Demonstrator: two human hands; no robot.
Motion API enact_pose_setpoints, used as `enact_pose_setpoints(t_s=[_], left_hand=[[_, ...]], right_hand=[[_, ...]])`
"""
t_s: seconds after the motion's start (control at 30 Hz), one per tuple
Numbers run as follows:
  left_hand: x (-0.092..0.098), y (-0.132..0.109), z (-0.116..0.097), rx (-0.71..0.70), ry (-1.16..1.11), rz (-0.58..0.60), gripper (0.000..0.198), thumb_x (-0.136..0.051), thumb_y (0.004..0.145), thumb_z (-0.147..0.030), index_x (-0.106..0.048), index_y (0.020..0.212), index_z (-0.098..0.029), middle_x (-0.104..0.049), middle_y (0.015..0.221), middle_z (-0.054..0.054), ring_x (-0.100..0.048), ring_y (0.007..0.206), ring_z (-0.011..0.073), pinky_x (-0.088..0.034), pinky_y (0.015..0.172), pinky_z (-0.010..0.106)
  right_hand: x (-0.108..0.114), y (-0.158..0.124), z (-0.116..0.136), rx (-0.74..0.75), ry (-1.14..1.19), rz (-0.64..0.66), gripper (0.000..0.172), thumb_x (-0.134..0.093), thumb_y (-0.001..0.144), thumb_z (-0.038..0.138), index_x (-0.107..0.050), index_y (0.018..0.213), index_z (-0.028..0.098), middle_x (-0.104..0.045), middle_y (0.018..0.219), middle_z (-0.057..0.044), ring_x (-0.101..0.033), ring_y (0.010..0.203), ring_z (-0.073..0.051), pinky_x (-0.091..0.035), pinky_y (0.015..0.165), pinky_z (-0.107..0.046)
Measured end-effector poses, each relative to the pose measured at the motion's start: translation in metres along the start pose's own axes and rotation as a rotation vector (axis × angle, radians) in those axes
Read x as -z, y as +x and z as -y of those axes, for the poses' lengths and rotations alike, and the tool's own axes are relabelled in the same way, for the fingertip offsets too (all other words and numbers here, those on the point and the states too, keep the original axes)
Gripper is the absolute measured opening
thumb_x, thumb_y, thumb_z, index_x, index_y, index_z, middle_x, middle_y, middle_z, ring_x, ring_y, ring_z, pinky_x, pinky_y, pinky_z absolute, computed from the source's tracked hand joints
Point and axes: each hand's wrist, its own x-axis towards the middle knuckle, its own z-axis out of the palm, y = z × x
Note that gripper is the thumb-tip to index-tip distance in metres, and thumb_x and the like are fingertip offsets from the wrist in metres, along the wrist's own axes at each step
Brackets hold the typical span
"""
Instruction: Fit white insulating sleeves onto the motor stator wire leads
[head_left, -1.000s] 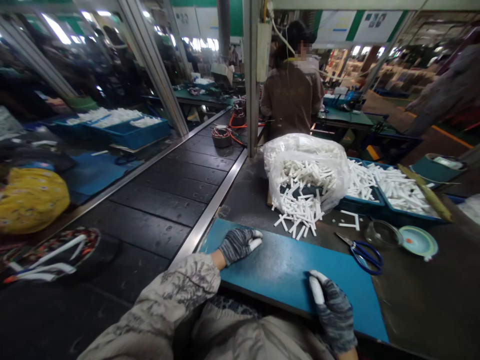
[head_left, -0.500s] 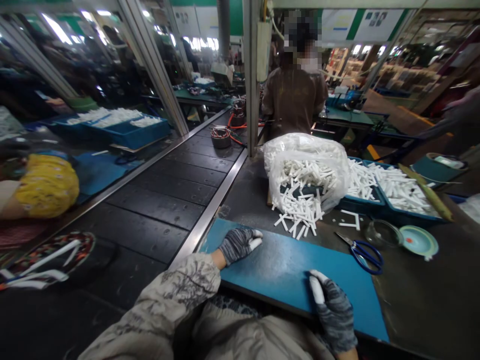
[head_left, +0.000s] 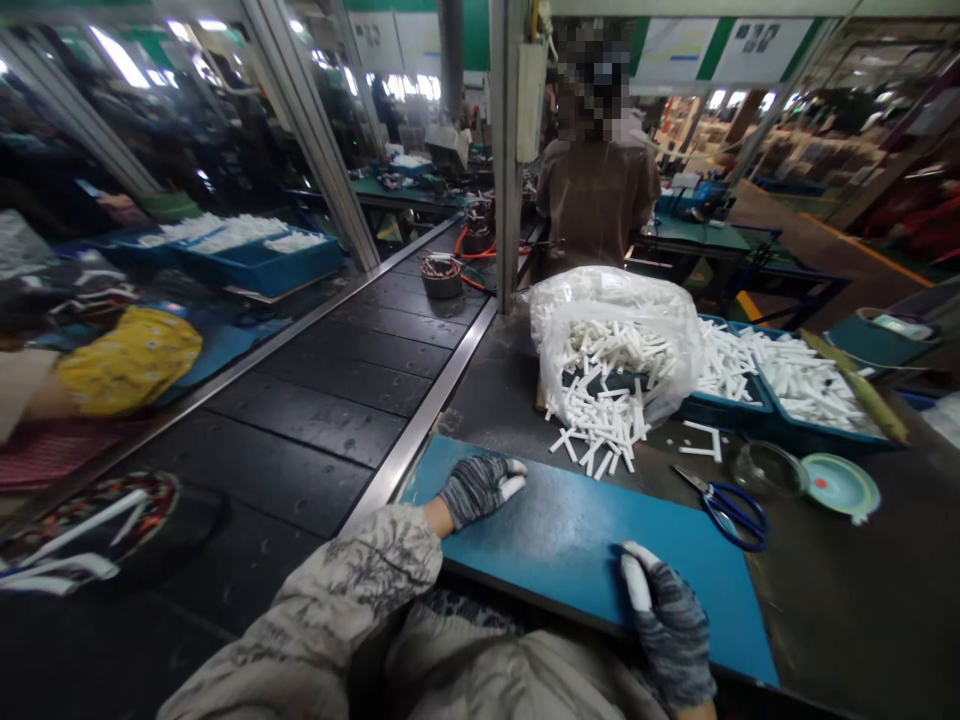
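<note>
My left hand point(head_left: 481, 490), in a grey striped glove with white fingertips, rests on the back left part of the blue board point(head_left: 555, 530). Its fingers are loosely curled and hold nothing visible. My right hand point(head_left: 667, 620), gloved alike, lies at the board's front right edge with thumb and forefinger apart and nothing between them. Behind the board, white tubes point(head_left: 600, 420) spill out of a clear plastic bag point(head_left: 615, 285). Blue-handled scissors point(head_left: 731, 510) lie across the board's right edge, their blades open, nearest to my right hand.
A dark conveyor point(head_left: 307, 420) runs along the left, carrying wound coils point(head_left: 441, 277). Blue trays point(head_left: 810, 390) of white tubes stand at the right, near a pale green dish point(head_left: 840, 485). A person point(head_left: 596, 200) is beyond the bag; a yellow sleeve point(head_left: 131, 360) reaches in at far left.
The yellow sleeve has moved right, towards the conveyor. The near coil at lower left has shifted slightly left. The person beyond the bag has shifted a little. Both my hands stay in place.
</note>
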Motion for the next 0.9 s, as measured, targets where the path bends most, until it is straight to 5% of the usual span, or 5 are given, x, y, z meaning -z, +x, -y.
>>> enact_pose_setpoints(t_s=[0.23,0.5,0.7,0.8,0.9], left_hand=[[0.000,0.001,-0.001,0.018,0.013,0.013,0.025,-0.068,0.101,-0.035,-0.084,0.118,-0.025,-0.086,0.106,0.004,-0.082,0.095,0.0207,-0.062,0.097,0.030],[-0.001,-0.003,0.001,0.004,-0.076,-0.050,0.025,-0.067,0.099,-0.036,-0.084,0.115,-0.027,-0.086,0.098,0.002,-0.080,0.087,0.0190,-0.063,0.093,0.030],[0.013,-0.003,0.005,0.174,-0.371,-0.283,0.032,-0.065,0.098,-0.040,-0.081,0.117,-0.021,-0.083,0.090,0.004,-0.076,0.077,0.0170,-0.064,0.081,0.030],[0.035,0.003,0.014,0.207,-0.382,-0.435,0.036,-0.064,0.100,-0.043,-0.078,0.123,-0.019,-0.081,0.092,0.006,-0.074,0.076,0.0166,-0.064,0.077,0.031],[0.067,0.012,0.027,0.211,-0.298,-0.612,0.040,-0.066,0.103,-0.044,-0.070,0.133,-0.017,-0.078,0.115,0.011,-0.075,0.091,0.0191,-0.066,0.086,0.036]], right_hand=[[-0.003,-0.001,0.003,0.121,-0.084,-0.146,0.028,-0.058,0.110,0.036,-0.079,0.115,0.018,-0.084,0.107,-0.012,-0.078,0.088,-0.027,-0.061,0.083,-0.042],[-0.002,-0.004,0.007,0.142,-0.112,-0.130,0.024,-0.061,0.106,0.029,-0.079,0.121,0.023,-0.083,0.113,-0.011,-0.080,0.098,-0.032,-0.064,0.092,-0.051],[0.001,0.000,0.006,0.267,-0.126,-0.155,0.027,-0.063,0.105,0.022,-0.074,0.130,0.019,-0.083,0.113,-0.012,-0.080,0.097,-0.033,-0.064,0.086,-0.051],[0.001,-0.003,0.003,0.267,-0.135,-0.118,0.031,-0.065,0.104,0.020,-0.072,0.134,0.019,-0.082,0.117,-0.012,-0.080,0.100,-0.033,-0.063,0.088,-0.050],[0.000,-0.009,0.002,0.261,-0.129,-0.072,0.037,-0.064,0.103,0.020,-0.070,0.140,0.023,-0.081,0.125,-0.010,-0.079,0.105,-0.034,-0.062,0.091,-0.052]])
